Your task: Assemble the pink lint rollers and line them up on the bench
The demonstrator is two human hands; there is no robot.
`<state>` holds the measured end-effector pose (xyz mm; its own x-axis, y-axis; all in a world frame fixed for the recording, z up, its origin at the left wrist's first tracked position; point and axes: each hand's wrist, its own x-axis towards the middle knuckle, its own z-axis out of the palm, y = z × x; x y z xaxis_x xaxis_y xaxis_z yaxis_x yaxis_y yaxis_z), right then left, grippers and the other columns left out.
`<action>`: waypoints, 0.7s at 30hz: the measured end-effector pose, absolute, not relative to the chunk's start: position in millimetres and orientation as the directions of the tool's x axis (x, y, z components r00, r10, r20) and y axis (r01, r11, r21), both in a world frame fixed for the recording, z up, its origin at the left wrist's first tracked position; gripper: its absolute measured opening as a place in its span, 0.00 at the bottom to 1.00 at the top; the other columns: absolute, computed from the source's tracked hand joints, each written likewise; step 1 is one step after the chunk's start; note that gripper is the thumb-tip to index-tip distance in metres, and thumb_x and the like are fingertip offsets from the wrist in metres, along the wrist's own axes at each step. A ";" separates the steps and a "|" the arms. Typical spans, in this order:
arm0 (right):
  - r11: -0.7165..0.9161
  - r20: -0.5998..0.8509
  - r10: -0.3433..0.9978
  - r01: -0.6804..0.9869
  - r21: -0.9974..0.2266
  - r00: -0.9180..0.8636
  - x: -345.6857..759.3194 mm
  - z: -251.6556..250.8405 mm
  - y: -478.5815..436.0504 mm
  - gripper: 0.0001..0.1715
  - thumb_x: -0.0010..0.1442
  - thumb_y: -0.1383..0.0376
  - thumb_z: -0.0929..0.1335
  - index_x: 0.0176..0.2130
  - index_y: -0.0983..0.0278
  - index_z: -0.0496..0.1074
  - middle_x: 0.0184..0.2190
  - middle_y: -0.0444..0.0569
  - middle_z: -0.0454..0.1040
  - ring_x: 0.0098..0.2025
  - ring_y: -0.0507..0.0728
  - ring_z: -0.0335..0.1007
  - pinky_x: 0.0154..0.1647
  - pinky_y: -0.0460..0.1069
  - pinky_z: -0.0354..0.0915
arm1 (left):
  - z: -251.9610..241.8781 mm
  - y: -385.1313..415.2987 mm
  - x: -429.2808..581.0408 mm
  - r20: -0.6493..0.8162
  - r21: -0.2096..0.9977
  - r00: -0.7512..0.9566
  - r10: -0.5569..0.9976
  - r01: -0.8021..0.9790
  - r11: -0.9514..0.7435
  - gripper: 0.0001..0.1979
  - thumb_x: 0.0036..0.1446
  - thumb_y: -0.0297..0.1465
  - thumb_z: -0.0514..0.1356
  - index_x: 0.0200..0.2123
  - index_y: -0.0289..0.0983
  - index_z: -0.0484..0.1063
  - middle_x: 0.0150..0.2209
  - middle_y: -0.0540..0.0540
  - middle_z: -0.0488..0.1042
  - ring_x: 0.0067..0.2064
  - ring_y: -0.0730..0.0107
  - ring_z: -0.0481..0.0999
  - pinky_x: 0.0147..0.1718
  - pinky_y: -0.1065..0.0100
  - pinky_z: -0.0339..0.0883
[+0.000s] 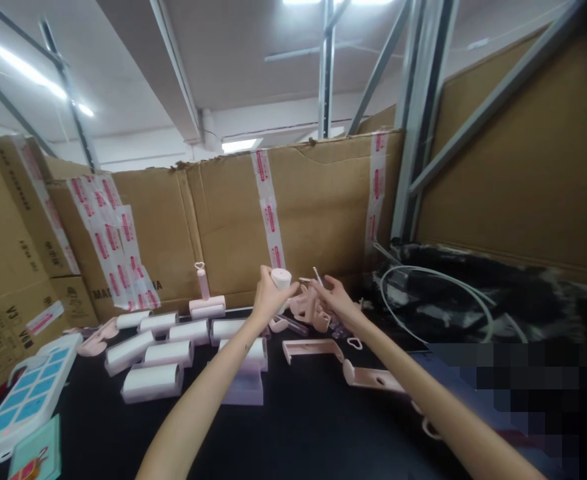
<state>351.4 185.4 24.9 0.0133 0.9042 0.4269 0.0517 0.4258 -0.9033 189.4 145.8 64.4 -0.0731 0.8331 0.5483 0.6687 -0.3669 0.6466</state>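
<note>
Black bench [323,427]; mid-frame, our left hand [269,296] grips white cylindrical roll [281,279], droppable if fingers slacken; right hand [340,301] grip unclear.

A white tube light [30,72] glares high to the left of my left hand [272,293]; right of my right hand [338,301] a dark bundle [528,293] looks blurry, and blocky pixels [528,407] blot the corner

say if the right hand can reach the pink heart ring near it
Probably yes: the pink heart ring lies close to the right hand, uncovered, though that hand seems busy with a thin piece.
</note>
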 end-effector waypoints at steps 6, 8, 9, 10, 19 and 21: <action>0.548 0.522 0.826 0.084 -0.832 -0.214 333.0 35.8 145.9 0.23 0.54 0.53 0.66 0.46 0.64 0.64 0.24 0.40 0.67 0.19 0.48 0.61 0.18 0.43 0.59 | 78.3 120.5 160.3 0.533 0.464 -0.049 0.845 0.852 -0.244 0.19 0.51 0.38 0.60 0.43 0.38 0.58 0.36 0.41 0.74 0.41 0.53 0.76 0.38 0.62 0.64; 0.611 0.557 0.774 0.123 -0.782 -0.301 327.0 37.9 128.6 0.21 0.55 0.55 0.67 0.45 0.64 0.68 0.31 0.45 0.71 0.26 0.50 0.67 0.26 0.45 0.65 | 78.6 112.6 152.3 0.540 0.413 -0.060 0.840 0.888 -0.202 0.18 0.52 0.38 0.58 0.44 0.39 0.59 0.41 0.40 0.73 0.44 0.52 0.75 0.40 0.61 0.63; 0.644 0.572 0.748 0.155 -0.749 -0.338 324.8 38.3 122.0 0.20 0.56 0.56 0.66 0.45 0.64 0.69 0.34 0.47 0.72 0.29 0.52 0.69 0.30 0.47 0.67 | 77.9 109.0 149.1 0.543 0.393 -0.066 0.837 0.901 -0.184 0.18 0.52 0.38 0.58 0.45 0.39 0.59 0.43 0.40 0.72 0.45 0.53 0.74 0.41 0.61 0.63; 0.672 0.582 0.725 0.192 -0.715 -0.369 323.2 38.2 117.2 0.19 0.57 0.57 0.65 0.46 0.63 0.69 0.37 0.48 0.72 0.31 0.52 0.70 0.32 0.48 0.67 | 76.9 105.9 146.5 0.545 0.378 -0.072 0.835 0.911 -0.168 0.18 0.53 0.38 0.57 0.45 0.39 0.60 0.44 0.40 0.72 0.45 0.53 0.74 0.41 0.61 0.63; 0.747 0.614 0.659 0.289 -0.598 -0.434 311.2 26.4 109.3 0.19 0.61 0.58 0.63 0.48 0.65 0.70 0.45 0.53 0.74 0.44 0.59 0.71 0.42 0.52 0.69 | 65.3 90.8 133.3 0.527 0.314 -0.066 0.847 0.941 -0.122 0.17 0.53 0.41 0.57 0.44 0.40 0.60 0.42 0.45 0.73 0.43 0.57 0.75 0.36 0.67 0.63; 0.741 0.608 0.663 0.271 -0.614 -0.436 307.2 25.7 104.1 0.20 0.61 0.58 0.63 0.48 0.65 0.70 0.46 0.54 0.73 0.47 0.60 0.71 0.44 0.53 0.69 | 62.9 86.4 125.9 0.524 0.302 -0.060 0.850 0.946 -0.119 0.17 0.53 0.40 0.57 0.43 0.40 0.60 0.41 0.45 0.73 0.43 0.57 0.75 0.35 0.67 0.62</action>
